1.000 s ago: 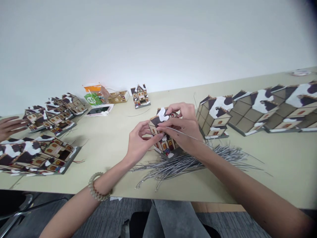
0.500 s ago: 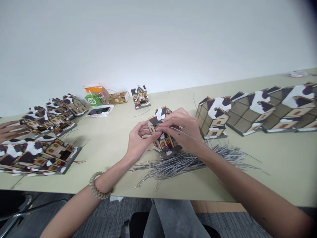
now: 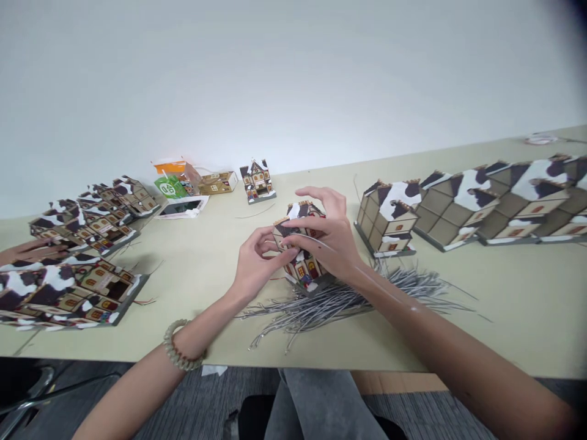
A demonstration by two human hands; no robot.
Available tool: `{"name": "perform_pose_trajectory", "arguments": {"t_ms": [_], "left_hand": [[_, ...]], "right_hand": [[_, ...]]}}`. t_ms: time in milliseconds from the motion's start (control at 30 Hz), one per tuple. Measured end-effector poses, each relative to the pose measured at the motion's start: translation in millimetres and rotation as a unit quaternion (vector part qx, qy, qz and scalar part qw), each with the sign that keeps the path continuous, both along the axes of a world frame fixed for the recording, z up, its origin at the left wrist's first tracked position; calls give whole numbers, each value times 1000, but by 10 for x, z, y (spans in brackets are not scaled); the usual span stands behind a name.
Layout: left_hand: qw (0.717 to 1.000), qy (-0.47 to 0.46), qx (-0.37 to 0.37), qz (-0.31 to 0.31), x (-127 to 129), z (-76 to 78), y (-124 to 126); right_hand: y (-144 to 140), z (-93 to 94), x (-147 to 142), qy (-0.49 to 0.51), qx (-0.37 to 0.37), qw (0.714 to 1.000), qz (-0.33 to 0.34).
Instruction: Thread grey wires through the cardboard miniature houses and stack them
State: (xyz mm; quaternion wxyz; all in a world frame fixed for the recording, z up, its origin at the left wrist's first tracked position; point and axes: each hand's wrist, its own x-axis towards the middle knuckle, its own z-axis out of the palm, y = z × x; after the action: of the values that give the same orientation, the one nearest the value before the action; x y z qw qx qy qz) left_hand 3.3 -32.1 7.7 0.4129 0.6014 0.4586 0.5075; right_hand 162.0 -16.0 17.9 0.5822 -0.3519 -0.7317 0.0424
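Note:
A small model house [image 3: 303,264] with a dark, snow-patched roof stands tilted on a heap of grey wires [image 3: 339,299] near the table's front edge. My left hand [image 3: 257,260] grips its left side with fingers curled. My right hand [image 3: 328,229] lies over its roof and right side, with a thin grey wire [image 3: 342,250] running back along my right wrist.
A row of larger model houses [image 3: 463,205] lines the right of the beige table [image 3: 192,269]. More small houses [image 3: 82,244] lie stacked at the left, where another person's hand [image 3: 22,252] reaches in. A single house [image 3: 257,179], a phone [image 3: 183,206] and packets [image 3: 174,177] sit at the back.
My right fingers have shifted over the house roof and spread a little. The other person's hand at the left has slid lower behind the stacked houses. The view drifted slightly.

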Motion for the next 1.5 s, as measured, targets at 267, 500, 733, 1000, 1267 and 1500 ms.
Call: {"name": "perform_pose_trajectory", "arguments": {"t_ms": [267, 500, 733, 1000, 1267, 1500], "left_hand": [[994, -79, -74, 12, -17, 28, 30], [998, -44, -37, 5, -29, -7, 30], [1000, -3, -4, -8, -3, 19, -10], [999, -36, -28, -4, -32, -4, 38], [990, -84, -108, 30, -23, 49, 41], [989, -93, -113, 23, -17, 57, 36]], "right_hand": [[34, -3, 93, -16, 28, 999, 34], [-49, 40, 86, 41, 10, 999, 19], [-85, 52, -3, -9, 4, 1000, 17], [-37, 53, 96, -36, 16, 999, 21], [-158, 130, 95, 137, -42, 981, 133], [-314, 217, 11, 309, -42, 935, 168]]}}
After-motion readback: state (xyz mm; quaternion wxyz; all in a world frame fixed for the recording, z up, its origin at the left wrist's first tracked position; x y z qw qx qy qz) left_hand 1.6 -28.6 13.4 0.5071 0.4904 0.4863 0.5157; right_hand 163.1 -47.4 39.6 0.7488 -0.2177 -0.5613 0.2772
